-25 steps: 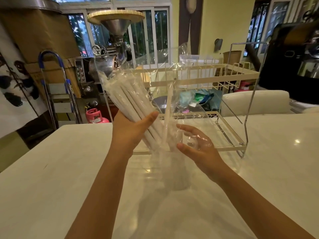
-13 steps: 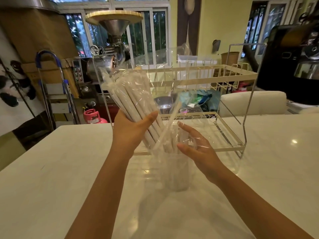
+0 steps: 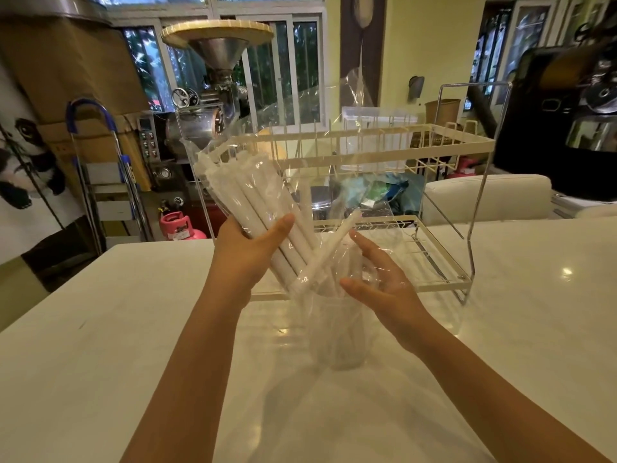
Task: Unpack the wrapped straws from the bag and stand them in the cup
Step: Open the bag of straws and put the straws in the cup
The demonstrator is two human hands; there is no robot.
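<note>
**Straws tilted over a clear cup**

A bundle of white wrapped straws [image 3: 253, 208], inside a clear plastic bag [image 3: 300, 135], leans left above a clear cup [image 3: 337, 332] on the white worktop [image 3: 100, 345]. The left hand [image 3: 248, 252] is clamped around the bundle. The right hand [image 3: 377, 282] is spread open against the bag, beside one loose straw [image 3: 330, 248]. A wire rack [image 3: 434, 148] stands behind.

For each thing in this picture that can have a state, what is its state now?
Left hand: closed around the straw bundle.
Right hand: open, against the bag, holding nothing.
Straw bundle: tilted, lower ends in the cup.
Single straw: leaning right, apart from the bundle.
Clear bag: open, loose around the straws.
Cup: upright on the table.
Dish rack: upright, tiers bare.
</note>
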